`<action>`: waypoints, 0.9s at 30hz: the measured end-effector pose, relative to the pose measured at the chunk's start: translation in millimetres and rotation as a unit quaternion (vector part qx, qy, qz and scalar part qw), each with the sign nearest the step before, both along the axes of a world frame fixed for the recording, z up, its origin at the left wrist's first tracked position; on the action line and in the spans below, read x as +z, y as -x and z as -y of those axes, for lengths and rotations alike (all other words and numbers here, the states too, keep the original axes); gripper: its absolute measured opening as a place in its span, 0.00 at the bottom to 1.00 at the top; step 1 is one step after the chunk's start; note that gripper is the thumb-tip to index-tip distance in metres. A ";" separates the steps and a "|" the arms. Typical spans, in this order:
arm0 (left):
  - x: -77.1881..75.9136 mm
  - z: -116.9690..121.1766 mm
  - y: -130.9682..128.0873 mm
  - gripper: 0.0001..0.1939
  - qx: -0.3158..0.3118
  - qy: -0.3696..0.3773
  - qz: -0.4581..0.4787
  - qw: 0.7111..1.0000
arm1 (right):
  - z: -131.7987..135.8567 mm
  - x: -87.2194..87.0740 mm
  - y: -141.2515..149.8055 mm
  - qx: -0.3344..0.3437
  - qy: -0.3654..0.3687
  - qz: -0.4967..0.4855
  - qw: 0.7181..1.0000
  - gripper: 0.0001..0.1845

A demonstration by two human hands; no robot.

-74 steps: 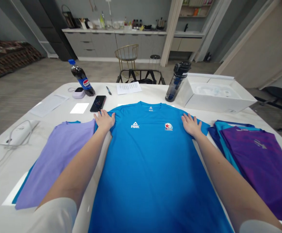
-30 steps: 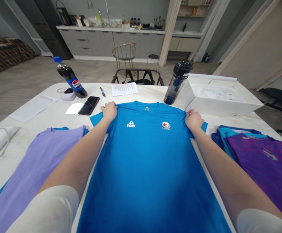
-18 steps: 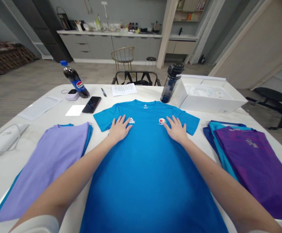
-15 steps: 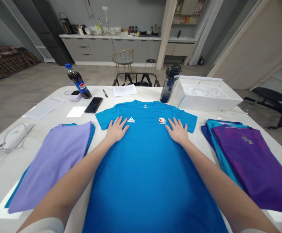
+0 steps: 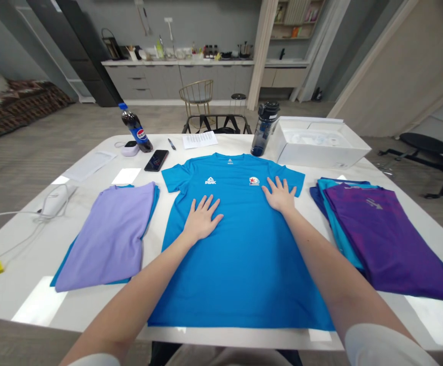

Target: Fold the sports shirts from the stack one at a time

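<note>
A blue T-shirt (image 5: 240, 254) lies spread face up on the white table (image 5: 190, 336), its collar at the far side and its hem near the front edge. My left hand (image 5: 202, 219) rests flat on the left chest below the white logo, fingers spread. Palm down, my right hand (image 5: 280, 195) lies beside the round badge near the right sleeve, its fingers also apart. Neither hand grips the cloth. To the left is a stack of folded clothes with a lilac shirt (image 5: 110, 234) on top. A purple shirt (image 5: 385, 234) tops another stack on the right.
Along the back stand a cola bottle (image 5: 136, 128), a phone (image 5: 156, 160), a pen (image 5: 172, 144), a printed sheet (image 5: 200, 140), a dark water bottle (image 5: 264, 129) and an open white box (image 5: 316, 155). A white device with cables (image 5: 57, 201) lies at the far left.
My left hand has slid down the shirt, toward me and slightly right. The right hand stays near the badge. The view has shifted, so the shirt's hem and the table's front edge now show.
</note>
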State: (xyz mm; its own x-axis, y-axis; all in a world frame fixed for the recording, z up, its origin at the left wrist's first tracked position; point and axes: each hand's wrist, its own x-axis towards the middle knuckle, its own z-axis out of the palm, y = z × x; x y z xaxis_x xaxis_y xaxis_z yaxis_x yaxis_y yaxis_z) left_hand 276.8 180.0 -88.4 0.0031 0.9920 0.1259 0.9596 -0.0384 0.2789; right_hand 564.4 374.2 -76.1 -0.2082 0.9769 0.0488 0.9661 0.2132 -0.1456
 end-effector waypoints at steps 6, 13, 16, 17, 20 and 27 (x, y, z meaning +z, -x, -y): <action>6.4 -1.8 1.1 0.34 0.001 0.012 -0.023 1.000 | 48.2 8.8 23.8 0.149 -0.042 0.021 0.988 0.33; 15.0 23.6 -6.3 0.34 -0.015 0.041 -0.072 0.996 | 137.6 0.7 18.3 0.256 0.028 0.024 0.966 0.36; 17.4 50.4 -7.2 0.33 -0.060 0.040 -0.075 0.995 | 171.7 6.2 2.2 0.291 0.035 0.014 0.956 0.35; 17.9 60.4 -7.7 0.32 -0.077 0.040 -0.075 0.993 | 182.0 8.2 -2.9 0.301 0.037 0.012 0.953 0.34; 18.2 91.7 -10.3 0.30 -0.118 0.031 -0.077 0.989 | 209.7 12.3 -17.2 0.320 0.041 0.007 0.947 0.34; 15.4 158.0 -19.8 0.31 -0.140 0.007 -0.090 0.986 | 264.0 16.5 -46.4 0.330 0.041 -0.010 0.943 0.34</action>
